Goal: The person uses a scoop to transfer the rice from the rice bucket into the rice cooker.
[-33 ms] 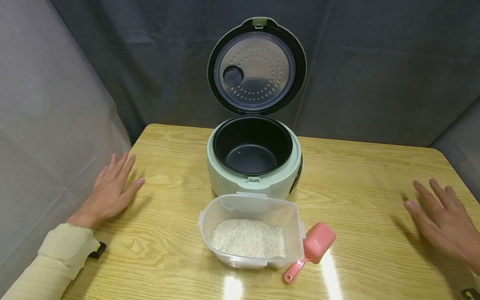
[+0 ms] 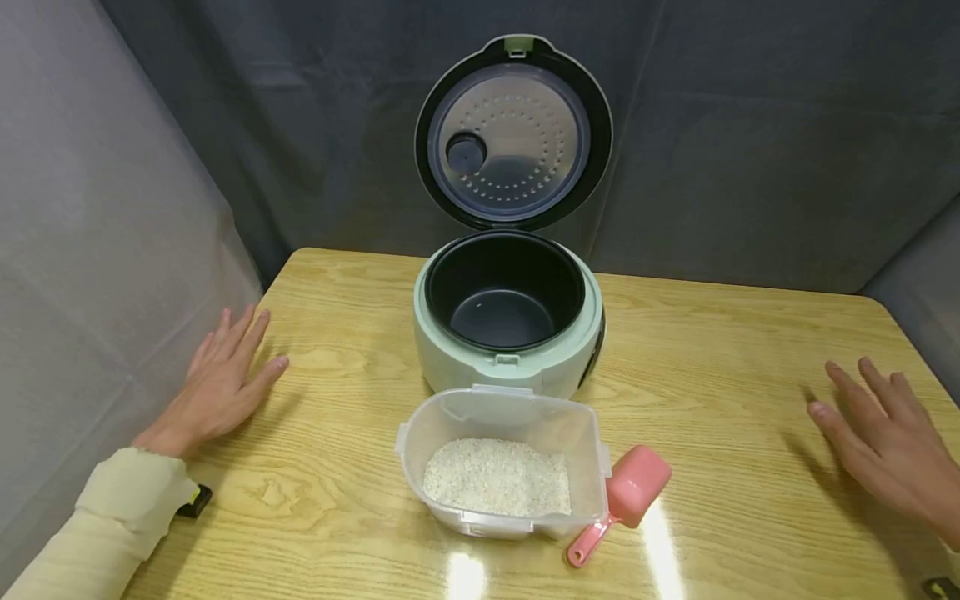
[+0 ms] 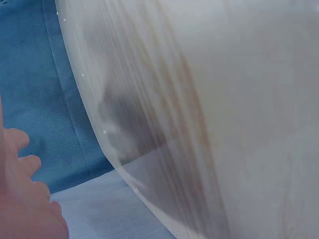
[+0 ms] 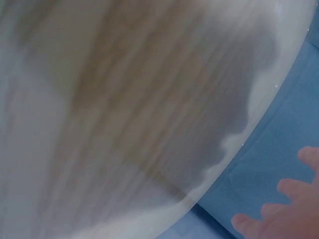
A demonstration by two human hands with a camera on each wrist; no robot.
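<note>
Left hand (image 2: 225,379): palm down at L edge of table (image 2: 720,358), fingers straight & spread, thumb out to side; holds nothing. Can't tell if it touches the wood.
Right hand (image 2: 888,446): near R edge of table, palm down, fingers extended w/ slight bend & gaps btwn them; grip empty too. Shadow on wood just beside it.
Rice cooker (image 2: 465,367): pale green, mid-table toward back, btwn the hands & well apart from both.
Lid (image 2: 517,175): raised approx upright at cooker's back; metal inner plate w/ dots & a round dark knob.
Inner pot (image 2: 506,321): black, seated in cooker, dark floor visible.
Tub (image 2: 480,417): clear plastic, directly in front of cooker; far rim overlaps cooker's front in head view, contact unclear.
Rice (image 2: 495,479): whitish grains, low layer across tub bottom.
Scoop (image 2: 637,479): pink, on table at tub's R near corner, handle angled toward viewer & L; can't tell if it touches tub.
Sleeve (image 2: 112,508): pale yellow, L arm; blk device (image 2: 197,502) by the cuff.
Backdrop: dk cloth (image 2: 750,150) behind table, lt grey cloth (image 2: 97,167) at L.
Wrist cams: mostly blurry tabletop, w/ fingertips at outer edges.
</note>
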